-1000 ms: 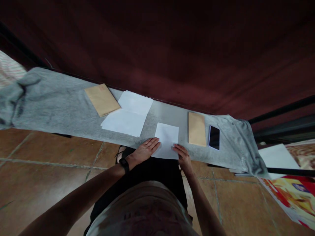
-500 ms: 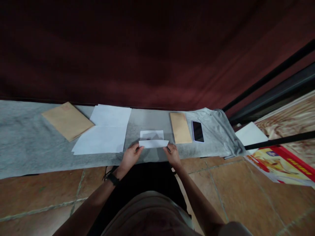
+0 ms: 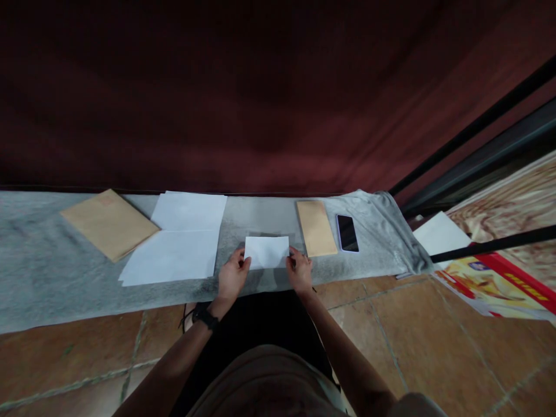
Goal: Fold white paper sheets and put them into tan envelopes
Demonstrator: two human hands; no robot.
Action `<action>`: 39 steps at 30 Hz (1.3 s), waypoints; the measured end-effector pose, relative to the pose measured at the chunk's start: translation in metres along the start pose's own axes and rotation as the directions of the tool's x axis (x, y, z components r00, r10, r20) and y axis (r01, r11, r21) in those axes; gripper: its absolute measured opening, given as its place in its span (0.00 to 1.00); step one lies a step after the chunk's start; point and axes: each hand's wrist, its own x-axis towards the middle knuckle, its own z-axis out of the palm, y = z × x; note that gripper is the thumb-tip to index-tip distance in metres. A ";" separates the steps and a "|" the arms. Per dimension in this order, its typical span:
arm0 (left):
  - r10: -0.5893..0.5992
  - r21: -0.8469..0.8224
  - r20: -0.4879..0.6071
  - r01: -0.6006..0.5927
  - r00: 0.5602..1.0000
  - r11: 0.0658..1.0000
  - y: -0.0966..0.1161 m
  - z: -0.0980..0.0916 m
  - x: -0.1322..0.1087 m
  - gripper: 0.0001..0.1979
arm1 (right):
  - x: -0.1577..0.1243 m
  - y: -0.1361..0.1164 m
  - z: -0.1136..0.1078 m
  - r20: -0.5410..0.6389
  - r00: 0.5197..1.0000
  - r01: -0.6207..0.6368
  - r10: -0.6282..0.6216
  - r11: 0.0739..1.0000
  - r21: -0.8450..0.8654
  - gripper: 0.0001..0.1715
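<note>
A white sheet of paper [image 3: 266, 252], folded to a small rectangle, lies in front of me just above the grey cloth. My left hand [image 3: 233, 273] pinches its left edge, thumb on top. At the right edge, my right hand [image 3: 299, 270] grips the same paper between thumb and curled fingers. A brown envelope [image 3: 317, 228] rests just to the right of my right hand. Left of my left hand is a stack of white paper sheets [image 3: 182, 243] with a crease across the top one.
Grey cloth [image 3: 256, 215] covers the long narrow surface. More brown envelopes [image 3: 110, 226] overlap the stack's left side. A phone [image 3: 347, 233] lies at the right. Beyond stand a dark red curtain [image 3: 260, 116], black bars [image 3: 499, 243] and a colourful printed box [image 3: 499, 284].
The paper's near flap, raised half a second ago, is now folded over flat, leaving a smaller rectangle. My hands have shifted to its side edges. The view has tilted slightly.
</note>
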 end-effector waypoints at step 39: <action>0.232 0.440 -0.027 -0.197 0.972 0.876 0.009 0.011 -0.008 0.18 | -0.017 -0.018 0.013 0.120 0.981 0.180 -0.153 0.947 -0.267 0.31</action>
